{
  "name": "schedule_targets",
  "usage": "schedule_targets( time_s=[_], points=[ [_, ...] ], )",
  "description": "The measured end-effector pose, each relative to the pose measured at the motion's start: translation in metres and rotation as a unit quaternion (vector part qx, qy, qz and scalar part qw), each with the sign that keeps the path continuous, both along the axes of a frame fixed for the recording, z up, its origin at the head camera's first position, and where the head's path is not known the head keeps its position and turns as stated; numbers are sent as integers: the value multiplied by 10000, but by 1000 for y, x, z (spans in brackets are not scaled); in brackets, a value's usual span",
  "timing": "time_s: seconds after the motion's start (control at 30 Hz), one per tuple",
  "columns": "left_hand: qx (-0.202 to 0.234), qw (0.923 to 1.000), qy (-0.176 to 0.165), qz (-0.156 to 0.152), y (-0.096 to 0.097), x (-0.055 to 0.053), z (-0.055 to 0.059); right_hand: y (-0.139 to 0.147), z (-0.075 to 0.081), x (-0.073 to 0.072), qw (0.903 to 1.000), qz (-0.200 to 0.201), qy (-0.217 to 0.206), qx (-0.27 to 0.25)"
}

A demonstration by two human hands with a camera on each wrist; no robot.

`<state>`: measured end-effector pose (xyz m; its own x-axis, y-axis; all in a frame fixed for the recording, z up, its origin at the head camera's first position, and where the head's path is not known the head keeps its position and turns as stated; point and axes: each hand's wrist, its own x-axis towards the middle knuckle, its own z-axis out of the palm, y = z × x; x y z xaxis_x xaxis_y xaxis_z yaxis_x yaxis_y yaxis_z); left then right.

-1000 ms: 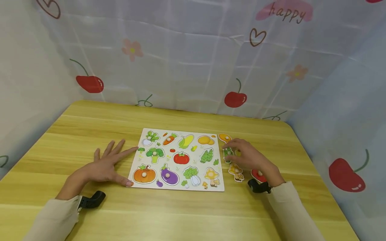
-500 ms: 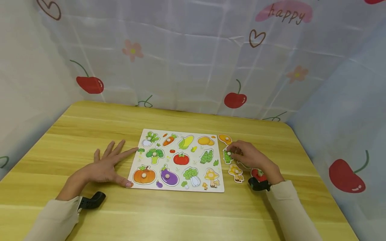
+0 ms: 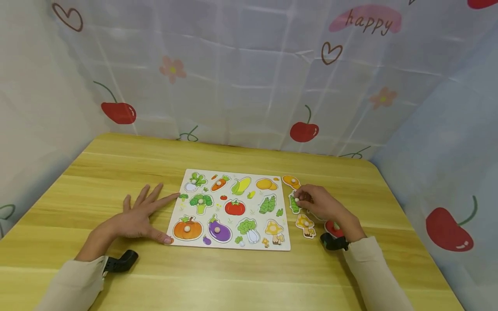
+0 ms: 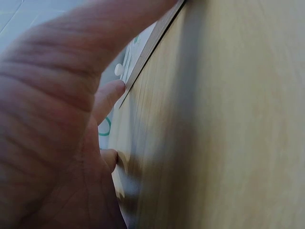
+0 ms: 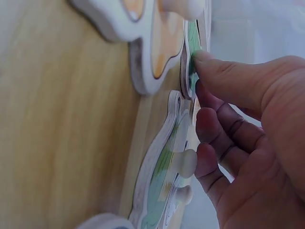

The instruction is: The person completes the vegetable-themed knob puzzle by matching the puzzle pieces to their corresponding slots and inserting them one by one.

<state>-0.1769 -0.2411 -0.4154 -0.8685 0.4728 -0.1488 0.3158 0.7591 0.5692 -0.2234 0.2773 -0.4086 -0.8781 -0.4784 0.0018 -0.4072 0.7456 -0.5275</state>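
Note:
My left hand (image 3: 136, 218) lies spread at the left side of a white vegetable puzzle board (image 3: 254, 235). Its thumb rests on the lower left corner and the index fingertip meets the left edge. To the right of the board, my right hand (image 3: 319, 202) pinches the knob of a green vegetable puzzle piece (image 3: 293, 208) with thumb and index finger. In the right wrist view the thumb reaches that green piece (image 5: 191, 43), while the other fingers curl below it. The piece lies beside the board's right edge.
A mushroom piece (image 3: 305, 225), an orange-yellow piece (image 3: 289, 180) and a red piece (image 3: 333, 229) lie around the right hand. Another green piece with a knob (image 5: 159, 174) is partly under that hand. Pumpkin (image 3: 187, 229), eggplant (image 3: 219, 231), broccoli and other knobbed pieces sit in the board.
My right hand's thumb and fingers have drawn together at the green piece's knob. The left hand keeps its place at the board, and the head view has tilted slightly.

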Motion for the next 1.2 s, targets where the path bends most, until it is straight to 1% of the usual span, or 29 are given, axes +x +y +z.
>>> schedule_targets(
  time_s=[0.3, 0.67, 0.83, 1.07, 1.2],
  points=[
    [18, 10000, 39, 47, -1, 0, -3, -7, 1, 4, 9999, -76, 112, -84],
    [89, 9999, -22, 57, -1, 1, -2, -19, 6, 8, 9995, 61, 163, -272],
    [59, 10000, 9, 56, -1, 0, -2, -28, 7, 7, 9996, 17, 148, -259],
    [31, 10000, 26, 60, -1, 0, -3, -44, 4, 6, 9993, 125, 198, -278],
    [39, 10000, 58, 43, 0, 0, -2, -55, 5, 7, 9993, 162, 159, -291]
  ],
)
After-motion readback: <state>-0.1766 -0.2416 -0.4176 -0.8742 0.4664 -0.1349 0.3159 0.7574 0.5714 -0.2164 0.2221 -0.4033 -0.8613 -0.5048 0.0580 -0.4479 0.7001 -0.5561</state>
